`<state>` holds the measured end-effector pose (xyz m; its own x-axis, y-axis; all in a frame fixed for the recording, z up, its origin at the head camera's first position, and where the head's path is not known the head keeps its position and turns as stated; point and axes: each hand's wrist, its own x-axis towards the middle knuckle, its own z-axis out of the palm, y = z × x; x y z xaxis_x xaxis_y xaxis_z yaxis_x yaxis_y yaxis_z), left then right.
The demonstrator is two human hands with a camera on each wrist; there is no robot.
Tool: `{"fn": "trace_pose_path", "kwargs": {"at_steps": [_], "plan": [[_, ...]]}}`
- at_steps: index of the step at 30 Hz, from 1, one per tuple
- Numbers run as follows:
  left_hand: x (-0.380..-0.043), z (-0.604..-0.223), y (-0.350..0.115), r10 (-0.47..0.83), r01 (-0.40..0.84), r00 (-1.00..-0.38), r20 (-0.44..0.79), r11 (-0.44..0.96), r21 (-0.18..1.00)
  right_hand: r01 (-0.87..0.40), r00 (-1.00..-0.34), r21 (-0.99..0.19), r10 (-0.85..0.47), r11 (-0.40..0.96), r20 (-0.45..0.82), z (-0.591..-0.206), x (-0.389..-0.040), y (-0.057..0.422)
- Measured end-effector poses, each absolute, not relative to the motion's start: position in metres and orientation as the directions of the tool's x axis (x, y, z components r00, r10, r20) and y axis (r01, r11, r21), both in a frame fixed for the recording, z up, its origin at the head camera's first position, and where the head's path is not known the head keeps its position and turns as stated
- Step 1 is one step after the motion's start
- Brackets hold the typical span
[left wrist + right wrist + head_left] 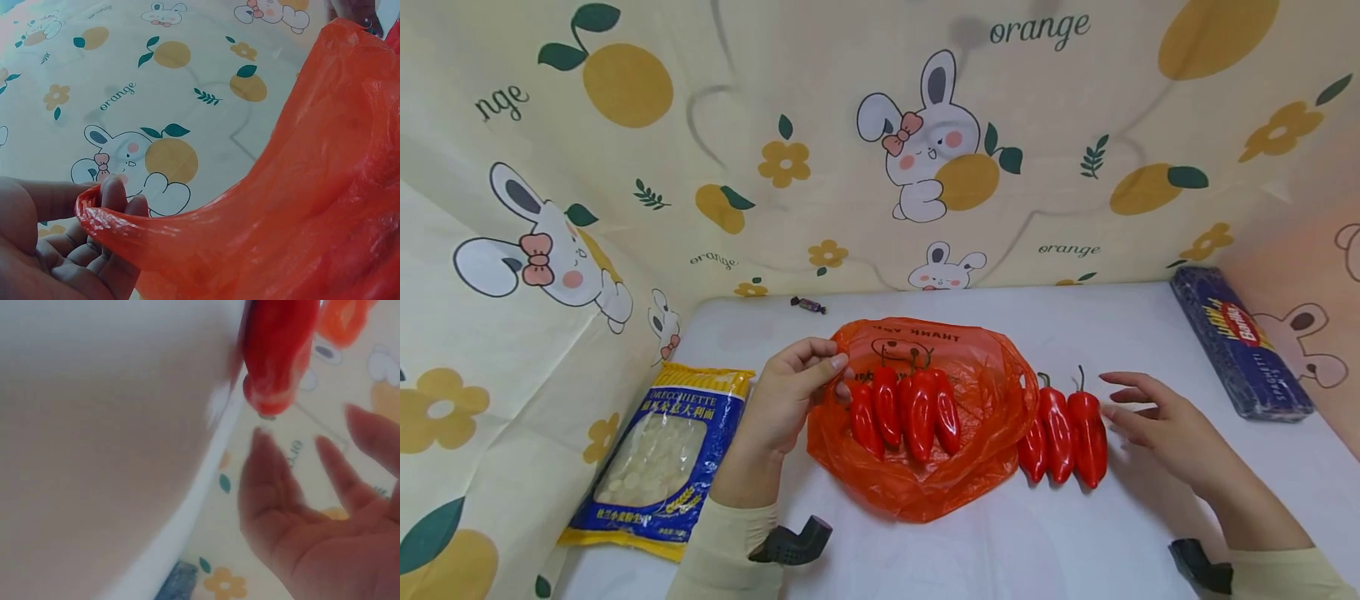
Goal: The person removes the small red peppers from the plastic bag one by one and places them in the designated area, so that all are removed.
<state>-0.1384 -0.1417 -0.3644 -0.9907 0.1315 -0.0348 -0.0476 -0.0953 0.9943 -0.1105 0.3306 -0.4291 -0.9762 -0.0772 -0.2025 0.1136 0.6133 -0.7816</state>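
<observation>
A translucent red plastic bag (pixel 910 493) partly hides a glossy red pepper (pixel 1034 452); the left hand (pixel 790 387) pinches the bag at ten o'clock; the right hand (pixel 1167 423) spreads loosely at three.

The carrier bag (pixel 917 496) before you is thin, see-through plastic film, crinkled and glossy. At its centre, the inner peppers (pixel 920 417) look smooth and polished; so do the outer peppers (pixel 1058 437) at the bag's three o'clock. At its nine o'clock you have a pasta packet (pixel 658 462) in shiny plastic with a clear window; between two and three, a spaghetti pack (pixel 1240 346), smooth and slightly shiny. The sweet (pixel 808 305), between ten and eleven, has a shiny twisted wrapper. Your backdrop (pixel 820 75) at twelve is creased, mostly matt sheeting. Your tabletop (pixel 985 558) looks smooth, your sleeves (pixel 726 542) matt cloth.
</observation>
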Motion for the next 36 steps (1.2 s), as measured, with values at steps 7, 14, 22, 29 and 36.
{"fn": "trace_pose_path", "kwargs": {"at_steps": [7, 14, 22, 29, 36], "plan": [[-0.138, -0.364, -0.142, 0.134, -0.047, -0.990, -0.034, -0.090, 0.995, 0.036, -0.997, -0.819, -0.033, 0.572, -0.067, -0.415, -0.111, 0.323], [-0.138, -0.364, -0.142, 0.132, -0.045, -0.991, -0.032, -0.097, 0.994, -0.106, -0.994, -0.885, -0.071, 0.453, 0.082, -0.403, -0.111, 0.303], [-0.138, -0.364, -0.142, 0.134, -0.052, -0.990, -0.040, -0.093, 0.994, -0.235, -0.969, -0.916, -0.152, 0.324, 0.194, -0.394, -0.112, 0.274], [-0.137, -0.364, -0.141, 0.135, -0.057, -0.990, -0.044, -0.089, 0.994, -0.249, -0.958, -0.943, -0.202, 0.220, 0.205, -0.391, -0.111, 0.244], [-0.137, -0.364, -0.141, 0.133, -0.057, -0.990, -0.046, -0.077, 0.995, -0.230, -0.947, -0.958, -0.266, 0.171, 0.180, -0.393, -0.113, 0.215]]}}
